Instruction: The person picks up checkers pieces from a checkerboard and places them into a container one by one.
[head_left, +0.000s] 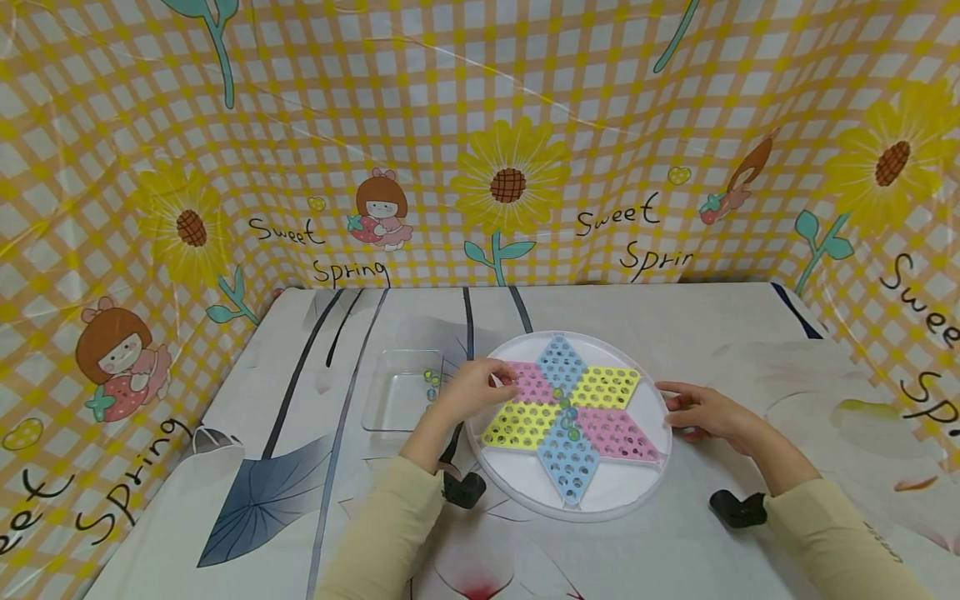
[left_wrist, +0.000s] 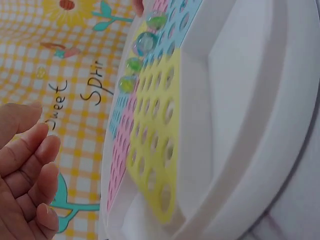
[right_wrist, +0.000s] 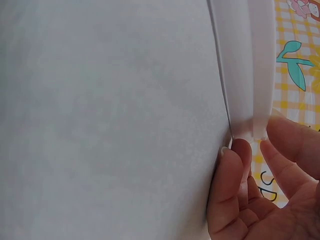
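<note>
A round white Chinese checkers board (head_left: 622, 485) lies on the table, its star of pink, yellow and blue holed sections facing up. Several glass marbles (head_left: 567, 413) sit in holes around its middle. Over the board's left edge hovers my left hand (head_left: 476, 387), its fingers loosely bent; in the left wrist view nothing shows between the thumb and fingertips. My right hand (head_left: 701, 408) holds the board's right side. The right wrist view shows its thumb on the rim (right_wrist: 262, 65) and fingertips against the outer side, low by the table.
Left of the board stands a clear rectangular container (head_left: 390, 428) with several marbles (head_left: 431, 379) in its right part. Black wrist devices (head_left: 463, 490) sit at both wrists. A yellow checked cloth (head_left: 420, 108) hangs behind and at both sides. A white item (head_left: 217, 440) lies at the left edge.
</note>
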